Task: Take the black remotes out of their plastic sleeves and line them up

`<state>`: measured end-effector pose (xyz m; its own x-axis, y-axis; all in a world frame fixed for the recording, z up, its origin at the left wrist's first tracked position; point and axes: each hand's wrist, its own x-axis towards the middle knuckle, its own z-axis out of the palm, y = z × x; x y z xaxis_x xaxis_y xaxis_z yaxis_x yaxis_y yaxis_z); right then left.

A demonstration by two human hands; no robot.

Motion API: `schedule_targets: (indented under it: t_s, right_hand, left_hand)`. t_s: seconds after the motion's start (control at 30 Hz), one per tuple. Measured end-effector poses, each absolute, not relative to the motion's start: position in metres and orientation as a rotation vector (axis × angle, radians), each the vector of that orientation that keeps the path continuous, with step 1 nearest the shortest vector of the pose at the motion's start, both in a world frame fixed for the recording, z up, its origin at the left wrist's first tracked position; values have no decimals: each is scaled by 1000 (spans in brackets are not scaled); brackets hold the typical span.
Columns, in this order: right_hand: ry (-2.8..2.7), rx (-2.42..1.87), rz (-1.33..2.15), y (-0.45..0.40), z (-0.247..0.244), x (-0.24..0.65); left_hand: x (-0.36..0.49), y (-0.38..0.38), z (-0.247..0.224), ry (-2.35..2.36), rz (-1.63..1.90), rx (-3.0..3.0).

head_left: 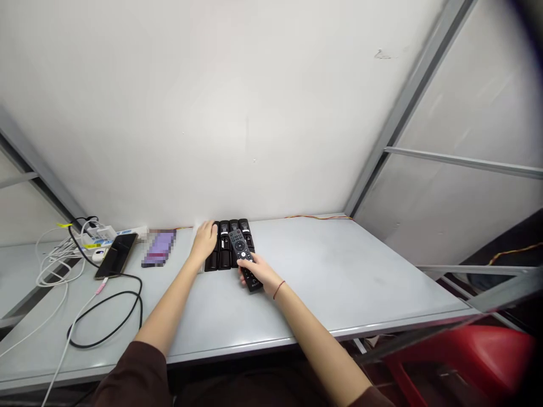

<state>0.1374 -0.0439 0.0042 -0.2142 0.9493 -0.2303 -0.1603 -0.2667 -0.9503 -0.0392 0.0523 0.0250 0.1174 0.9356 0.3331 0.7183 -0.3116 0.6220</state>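
A black remote control (239,245) with its buttons facing up is in my right hand (257,269), closed round its lower half. It is tilted over a row of several black remotes (224,259) lying side by side, backs up, and partly covers the right ones. Their middles look like open battery compartments, though too small to tell surely. My left hand (205,239) lies at the left edge of the row, fingers stretched over the upper end of the leftmost remote. Something pale and see-through shows beneath that hand.
On the left of the grey table (322,271) lie a dark phone (116,255), a purple blurred-out object (159,249), a power strip with plugs (102,233), white cables (63,268) and a looped black cable (106,333). A white wall stands behind; a red stool (483,350) is lower right.
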Motion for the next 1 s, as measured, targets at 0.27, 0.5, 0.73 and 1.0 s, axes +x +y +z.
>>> schedule_targets:
  t_s: [0.27,0.5,0.73,1.0]
  right_hand:
    - [-888,-859,1902,-49,11,135]
    - [-972,-793,1878,-52,11,127]
    - [-1117,-1021,1415,-48,8,126]
    - [-1216,-1062,1329,-42,2,131]
  left_hand:
    - [3,4,30,890,1065,1017]
    - [-6,4,24,790,1188,751]
    - [13,-7,15,822,1091,1099]
    - [12,-4,9,784,1111,1140]
